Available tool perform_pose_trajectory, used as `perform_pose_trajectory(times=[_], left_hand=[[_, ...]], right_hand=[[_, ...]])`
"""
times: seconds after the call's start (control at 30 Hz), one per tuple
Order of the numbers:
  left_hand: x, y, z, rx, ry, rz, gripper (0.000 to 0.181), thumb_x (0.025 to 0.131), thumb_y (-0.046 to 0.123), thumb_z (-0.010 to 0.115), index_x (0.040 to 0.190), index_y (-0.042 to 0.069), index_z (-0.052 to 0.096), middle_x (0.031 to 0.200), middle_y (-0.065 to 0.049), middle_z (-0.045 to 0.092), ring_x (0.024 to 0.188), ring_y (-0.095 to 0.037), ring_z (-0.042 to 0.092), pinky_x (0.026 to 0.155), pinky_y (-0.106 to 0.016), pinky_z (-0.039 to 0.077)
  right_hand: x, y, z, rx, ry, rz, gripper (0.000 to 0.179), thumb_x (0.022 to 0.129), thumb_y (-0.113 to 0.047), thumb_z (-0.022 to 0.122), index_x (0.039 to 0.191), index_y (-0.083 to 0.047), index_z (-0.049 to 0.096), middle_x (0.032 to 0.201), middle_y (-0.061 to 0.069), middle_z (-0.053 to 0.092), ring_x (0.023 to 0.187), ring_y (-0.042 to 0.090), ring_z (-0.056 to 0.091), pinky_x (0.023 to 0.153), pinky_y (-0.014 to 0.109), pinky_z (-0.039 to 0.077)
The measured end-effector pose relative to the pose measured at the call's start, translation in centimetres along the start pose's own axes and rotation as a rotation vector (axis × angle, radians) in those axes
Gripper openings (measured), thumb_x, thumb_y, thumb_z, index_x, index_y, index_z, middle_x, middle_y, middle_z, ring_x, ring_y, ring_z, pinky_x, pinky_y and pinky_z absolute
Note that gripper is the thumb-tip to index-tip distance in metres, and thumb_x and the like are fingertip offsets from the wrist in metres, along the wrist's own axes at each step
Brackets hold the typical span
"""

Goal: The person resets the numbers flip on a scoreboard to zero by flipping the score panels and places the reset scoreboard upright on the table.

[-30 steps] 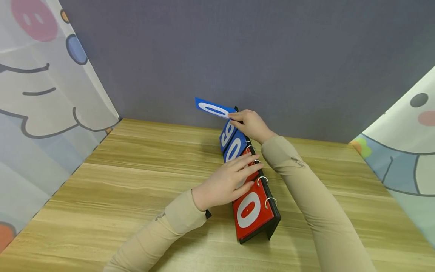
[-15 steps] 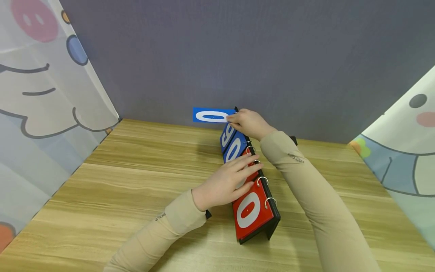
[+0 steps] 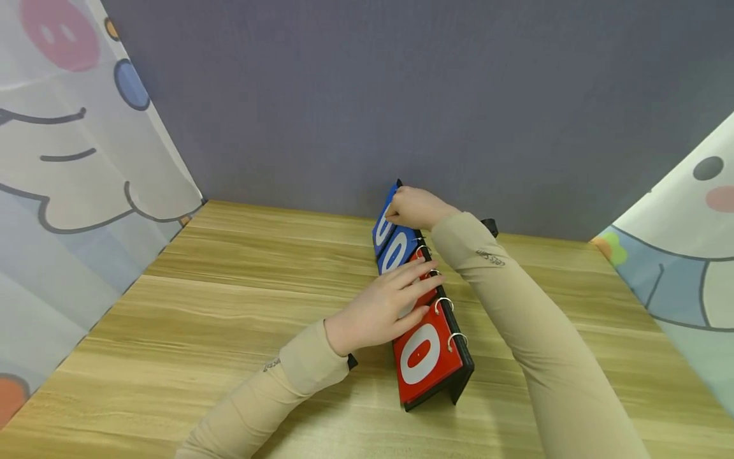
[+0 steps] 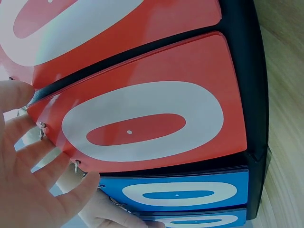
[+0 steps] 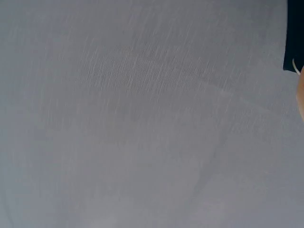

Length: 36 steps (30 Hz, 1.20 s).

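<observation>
A tabletop flip scoreboard point(image 3: 466, 370) stands like a tent on the table, with number cards hung from metal rings along its black top edge. Two red cards are at the near end; the nearest red card point(image 3: 420, 354) shows 0. Beyond them lie two blue cards, both reading 0 in the left wrist view. My left hand point(image 3: 384, 309) rests across the red cards with its fingers straight and spread over the top edge. At the far end my right hand point(image 3: 421, 208), fingers curled, holds the farthest blue card point(image 3: 381, 231) near its ring edge, partly covering it.
The wooden table point(image 3: 258, 287) runs back to a grey partition point(image 3: 355, 95) close behind the scoreboard's far end. Printed cartoon curtains point(image 3: 86, 146) flank the table on both sides. The right wrist view is nearly all grey partition.
The raised blue 0 card has swung down with my right hand and now lies against the far end, covering the digit that showed there. My left hand has stayed still.
</observation>
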<state>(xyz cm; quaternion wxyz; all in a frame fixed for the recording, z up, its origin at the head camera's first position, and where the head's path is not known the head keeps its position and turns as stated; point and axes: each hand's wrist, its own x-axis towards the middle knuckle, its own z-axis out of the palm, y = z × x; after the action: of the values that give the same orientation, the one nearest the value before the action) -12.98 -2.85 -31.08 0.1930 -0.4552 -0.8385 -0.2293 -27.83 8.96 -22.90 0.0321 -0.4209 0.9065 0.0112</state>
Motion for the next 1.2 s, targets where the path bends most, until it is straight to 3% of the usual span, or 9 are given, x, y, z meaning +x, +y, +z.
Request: perform_pose_trajectory(times=[0.03,0.1,0.2,0.27,0.47,0.67,0.83,1.03,1.2], left_hand=[[0.0,0.0,0.0,0.0,0.0,0.002,0.044,0.095,0.021,0.057,0.136,0.007,0.05,0.148,-0.01,0.039,0.137,-0.023,0.036,0.113,-0.037,0.03],[0.0,0.1,0.1,0.002,-0.004,0.003,0.044,0.095,0.021,0.056,0.136,0.008,0.05,0.148,-0.01,0.039,0.138,-0.023,0.036,0.113,-0.037,0.03],[0.1,0.0,0.2,0.003,-0.003,0.004,0.044,0.095,0.021,0.056,0.136,0.008,0.05,0.148,-0.01,0.039,0.138,-0.024,0.036,0.113,-0.037,0.03],[0.1,0.1,0.2,0.003,-0.001,0.005,0.044,0.095,0.021,0.056,0.137,0.008,0.05,0.148,-0.011,0.039,0.138,-0.024,0.035,0.113,-0.037,0.029],[0.2,0.1,0.2,0.003,0.008,0.009,0.044,0.095,0.021,0.056,0.137,0.009,0.049,0.147,-0.012,0.04,0.139,-0.025,0.034,0.114,-0.037,0.027],[0.1,0.0,0.1,-0.002,0.009,0.013,0.044,0.095,0.02,0.056,0.137,0.009,0.049,0.147,-0.012,0.04,0.138,-0.025,0.035,0.113,-0.04,0.029],[0.0,-0.3,-0.2,-0.004,-0.008,0.01,0.045,0.095,0.021,0.056,0.138,0.01,0.048,0.147,-0.01,0.041,0.138,-0.025,0.035,0.113,-0.039,0.029],[0.5,-1.2,-1.4,-0.06,-0.047,-0.01,0.048,0.096,0.019,0.054,0.141,0.005,0.044,0.147,-0.012,0.04,0.138,-0.026,0.035,0.113,-0.042,0.029],[1.7,-4.3,-2.6,-0.037,-0.062,-0.121,0.044,0.098,0.01,0.048,0.141,0.004,0.042,0.15,-0.015,0.036,0.14,-0.031,0.03,0.114,-0.043,0.026]], right_hand=[[0.0,0.0,0.1,0.023,-0.015,0.022,0.036,0.096,-0.012,0.054,0.061,-0.007,0.057,0.056,0.001,0.037,0.061,0.016,0.036,0.071,0.033,0.036],[-0.1,0.2,0.2,0.077,-0.01,0.062,0.027,0.097,-0.014,0.054,0.077,-0.004,0.07,0.064,0.002,0.054,0.061,0.012,0.043,0.071,0.031,0.041],[-0.4,0.6,0.5,0.18,0.034,0.088,0.024,0.097,-0.015,0.053,0.105,-0.003,0.072,0.095,0.011,0.069,0.071,0.015,0.058,0.073,0.033,0.047],[-0.8,1.1,0.8,0.26,0.096,0.099,0.028,0.097,-0.017,0.054,0.117,-0.004,0.067,0.118,0.013,0.066,0.092,0.021,0.064,0.083,0.037,0.05],[-3.2,2.0,2.4,0.586,0.302,0.199,0.034,0.098,-0.023,0.052,0.126,-0.006,0.061,0.139,0.012,0.048,0.128,0.031,0.046,0.103,0.045,0.04],[-6.3,2.2,4.7,0.845,0.393,0.291,0.04,0.098,-0.03,0.052,0.131,-0.008,0.055,0.138,0.013,0.05,0.121,0.032,0.05,0.102,0.05,0.039],[-8.5,1.5,6.1,1.0,0.394,0.256,0.041,0.099,-0.025,0.05,0.134,-0.004,0.05,0.135,0.018,0.051,0.122,0.033,0.05,0.104,0.05,0.038],[-10.7,0.4,6.5,1.006,0.329,0.256,0.043,0.099,-0.021,0.049,0.137,0.0,0.047,0.134,0.021,0.051,0.119,0.033,0.052,0.101,0.049,0.041],[-12.3,-0.5,5.4,0.965,0.272,0.232,0.044,0.1,-0.019,0.048,0.138,0.002,0.045,0.133,0.022,0.053,0.115,0.034,0.056,0.099,0.049,0.044]])
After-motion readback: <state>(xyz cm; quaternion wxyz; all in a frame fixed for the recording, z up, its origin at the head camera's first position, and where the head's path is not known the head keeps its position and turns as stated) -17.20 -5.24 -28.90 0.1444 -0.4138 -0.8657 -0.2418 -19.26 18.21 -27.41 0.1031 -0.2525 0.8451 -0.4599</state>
